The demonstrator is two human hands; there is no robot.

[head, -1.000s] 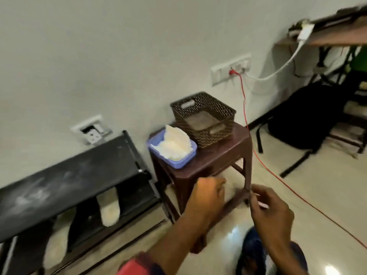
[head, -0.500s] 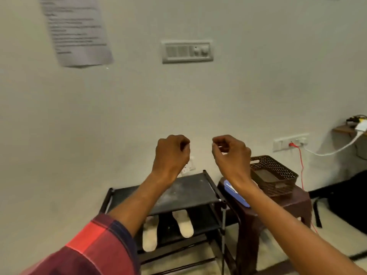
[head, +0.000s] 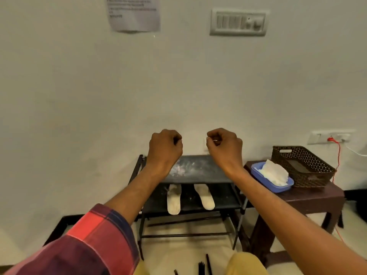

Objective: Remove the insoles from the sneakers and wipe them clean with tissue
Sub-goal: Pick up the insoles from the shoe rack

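Two pale insoles lie side by side on the middle shelf of a black shoe rack [head: 198,167], the left insole [head: 174,199] and the right insole [head: 204,197]. White tissue [head: 274,173] is heaped in a blue tray [head: 256,171] on a brown stool to the right. My left hand [head: 165,147] and my right hand [head: 224,147] are both raised in front of the wall above the rack. Their fingers are curled into fists with nothing visible in them. No sneaker is in view.
A brown perforated basket [head: 303,165] stands behind the tray on the stool [head: 317,195]. A red cable [head: 337,155] drops from a wall socket at the right. A switch panel [head: 238,21] and a taped paper [head: 135,14] are on the wall. My knees in yellow trousers [head: 246,262] show at the bottom.
The view has swung up from the floor beside the stool to face the wall and rack. Both hands rose from low by the stool to fists held up before the wall.
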